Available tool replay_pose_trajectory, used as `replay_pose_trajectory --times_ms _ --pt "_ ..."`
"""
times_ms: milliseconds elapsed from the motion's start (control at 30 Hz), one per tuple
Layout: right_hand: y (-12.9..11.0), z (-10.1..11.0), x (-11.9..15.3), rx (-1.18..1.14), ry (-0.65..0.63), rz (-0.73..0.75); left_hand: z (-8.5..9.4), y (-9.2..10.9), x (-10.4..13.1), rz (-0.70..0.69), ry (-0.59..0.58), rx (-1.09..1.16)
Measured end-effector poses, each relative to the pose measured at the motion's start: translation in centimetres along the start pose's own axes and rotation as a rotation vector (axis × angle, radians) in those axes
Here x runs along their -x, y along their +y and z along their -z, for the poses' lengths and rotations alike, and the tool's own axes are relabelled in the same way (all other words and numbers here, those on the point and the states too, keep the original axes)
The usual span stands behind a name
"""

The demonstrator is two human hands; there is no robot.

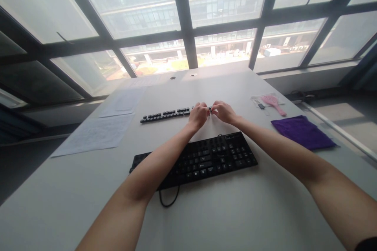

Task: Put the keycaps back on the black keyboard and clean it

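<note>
A line of loose black keycaps (165, 115) runs across the white desk beyond the keyboard. At its right end, my left hand (199, 114) is closed with its fingers bent down, covering part of the line. Close beside it, my right hand (223, 112) pinches at a small dark keycap (210, 108) between the two hands. What the left fingertips hold, if anything, is hidden. Nearer to me lies a black keyboard (206, 164), slightly tilted on the desk, with some upper key places looking bare. My left forearm crosses over its left part.
White sheets of paper (94, 133) lie at the left. On the right are a pink hairbrush (272, 102), a clear plastic bag (256, 101) and a folded purple cloth (303, 131). A black cable (169, 205) loops out below the keyboard. Large windows stand behind the desk (218, 215).
</note>
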State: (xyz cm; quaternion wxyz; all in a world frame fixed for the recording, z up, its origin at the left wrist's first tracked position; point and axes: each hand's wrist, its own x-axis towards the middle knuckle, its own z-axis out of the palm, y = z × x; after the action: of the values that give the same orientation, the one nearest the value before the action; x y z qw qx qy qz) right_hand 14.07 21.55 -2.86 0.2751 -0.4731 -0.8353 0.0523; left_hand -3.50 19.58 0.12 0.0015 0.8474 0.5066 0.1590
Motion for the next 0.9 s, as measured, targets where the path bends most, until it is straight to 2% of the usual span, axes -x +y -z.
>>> replay_pose_trajectory --times_ms 167,267,333,433,533,667,767,900 --pt "-0.4 0.1 -0.3 -0.055 -0.015 0.005 0.0 0.1 -0.2 0.031 -0.014 0.059" --pt "-0.7 1.1 0.6 -0.08 0.015 -0.005 0.4 0.7 0.2 0.073 0.005 0.113" --pt "-1.0 2.1 2.2 -0.154 0.096 -0.04 1.1 1.8 1.1 0.097 0.021 0.191" --pt "-1.5 4.2 6.0 -0.331 0.221 -0.132 2.3 4.4 3.4 0.122 -0.008 0.483" --pt "-2.4 6.2 10.8 -0.463 0.212 -0.223 3.0 7.3 6.3 0.116 -0.116 0.726" --pt "-3.6 7.6 15.9 -0.574 0.118 -0.291 2.6 9.8 9.0 0.099 -0.198 0.794" --pt "-3.9 7.8 17.4 -0.577 0.085 -0.271 1.9 10.6 9.6 0.082 -0.173 0.777" --pt "-3.9 7.6 17.7 -0.531 0.077 -0.207 1.5 11.0 9.7 0.026 -0.095 0.743"
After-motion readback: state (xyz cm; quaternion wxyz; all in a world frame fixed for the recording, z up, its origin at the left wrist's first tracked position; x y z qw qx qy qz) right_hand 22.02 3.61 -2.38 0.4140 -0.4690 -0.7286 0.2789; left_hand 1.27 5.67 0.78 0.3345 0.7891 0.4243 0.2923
